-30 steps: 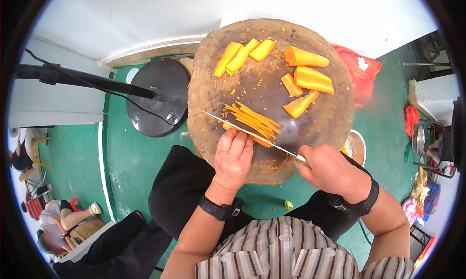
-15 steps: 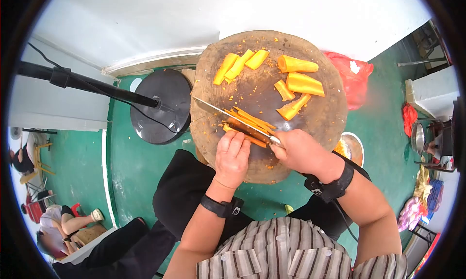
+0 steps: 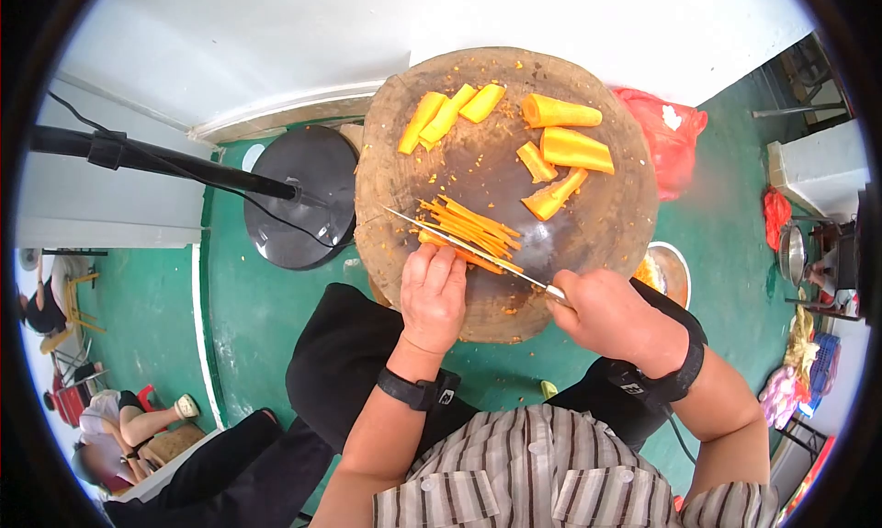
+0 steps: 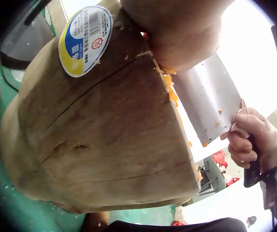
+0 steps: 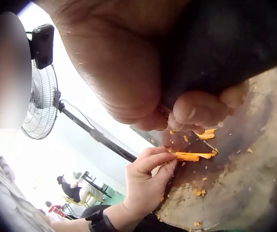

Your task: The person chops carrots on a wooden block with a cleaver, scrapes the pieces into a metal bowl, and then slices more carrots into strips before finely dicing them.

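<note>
My right hand (image 3: pixel 611 317) grips a cleaver (image 4: pixel 208 96) by its black handle, low over the round wooden chopping block (image 3: pixel 381 174). From the head view the blade appears nearly edge-on, slanting across the near side of a pile of thin carrot strips (image 3: pixel 470 223). Just on the near side of the blade, my left hand (image 3: pixel 432 298) pinches a carrot piece (image 5: pixel 189 157) between thumb and fingers. Three flat carrot slabs (image 3: pixel 423 122) lie at the far left of the block. Thicker carrot chunks (image 3: pixel 576 149) and smaller offcuts sit at the right.
A red plastic bag (image 3: pixel 666 151) stands beyond the block's right side, with a metal bowl (image 3: pixel 677 275) below it on the floor. At the left are a fan's round black base (image 3: pixel 299 197) and pole (image 3: pixel 197 160). A white wall (image 3: pixel 303 32) rises behind.
My right hand moved left with the blade tilted, its face over the strips, then back right as the blade came up edge-on. My left hand stays at the carrot piece.
</note>
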Demonstrator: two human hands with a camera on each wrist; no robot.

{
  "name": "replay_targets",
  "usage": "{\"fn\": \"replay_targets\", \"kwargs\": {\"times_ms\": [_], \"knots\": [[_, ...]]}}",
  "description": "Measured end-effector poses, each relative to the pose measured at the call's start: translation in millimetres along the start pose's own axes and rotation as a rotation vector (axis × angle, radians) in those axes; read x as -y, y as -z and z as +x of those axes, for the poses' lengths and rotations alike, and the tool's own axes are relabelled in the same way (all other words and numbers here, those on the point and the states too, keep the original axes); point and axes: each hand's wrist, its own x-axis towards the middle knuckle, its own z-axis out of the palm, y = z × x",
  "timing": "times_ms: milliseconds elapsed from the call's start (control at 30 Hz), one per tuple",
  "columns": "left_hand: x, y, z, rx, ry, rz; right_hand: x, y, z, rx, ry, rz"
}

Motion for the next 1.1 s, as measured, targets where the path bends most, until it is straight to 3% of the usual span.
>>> {"fn": "replay_targets", "kwargs": {"times_ms": [567,667,867,1100], "knots": [[-1.2,-2.5,-1.9,0.017,0.004,0.011,-1.2,1.5,12.5,0.104,-0.043,0.041],[-1.2,-2.3,-1.1,0.016,0.001,0.01,2.3,0.2,21.7,0.085,-0.015,0.05],[-1.7,-3.0,-1.7,0.008,0.009,-0.005,15.1,-28.9,53.6,-0.13,0.106,0.005],[-2.8,-0.7,-2.8,0.002,0.027,-0.005,-0.9,-22.0,53.7,-0.081,0.066,0.086]]}}
